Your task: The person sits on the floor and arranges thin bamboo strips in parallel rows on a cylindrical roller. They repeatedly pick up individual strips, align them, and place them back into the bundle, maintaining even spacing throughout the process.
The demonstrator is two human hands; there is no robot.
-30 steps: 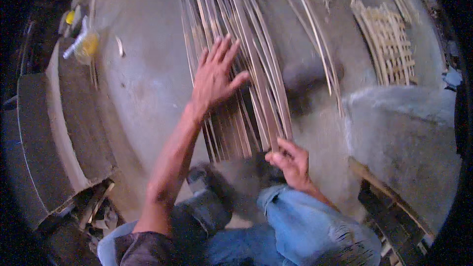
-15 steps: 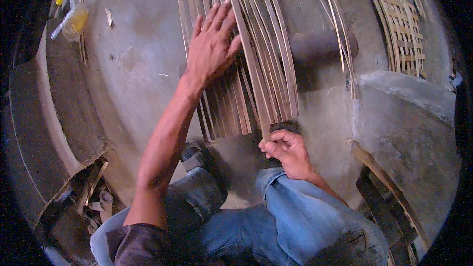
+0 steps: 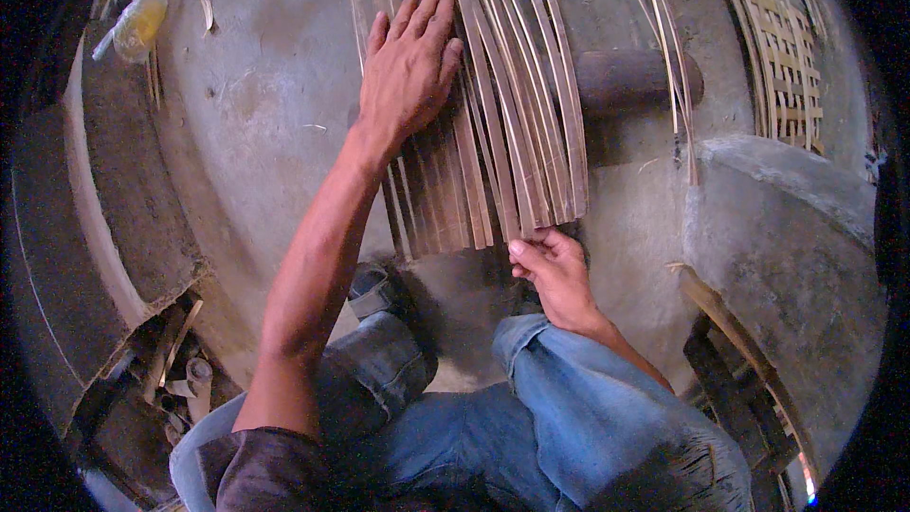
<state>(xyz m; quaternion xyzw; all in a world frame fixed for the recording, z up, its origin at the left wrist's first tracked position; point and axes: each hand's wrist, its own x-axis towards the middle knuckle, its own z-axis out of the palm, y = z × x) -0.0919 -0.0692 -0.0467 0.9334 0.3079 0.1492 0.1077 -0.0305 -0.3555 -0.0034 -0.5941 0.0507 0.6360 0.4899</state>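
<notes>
Long flat tan bamboo strips [image 3: 493, 104] fanned side by side over concrete floor [image 3: 256, 123], pinned flat under left hand [image 3: 408, 66] with fingers [image 3: 431, 14] spread, apparently against shifting, while right hand [image 3: 555, 270] pinches near strip ends, seemingly aligning them, beside dark cylindrical log [image 3: 630, 81].

A grey concrete floor [image 3: 256, 133] carries a fanned row of bamboo strips [image 3: 502, 123], a woven bamboo mat [image 3: 787, 47] at the far right, and a dark round log [image 3: 630, 81] between them
</notes>
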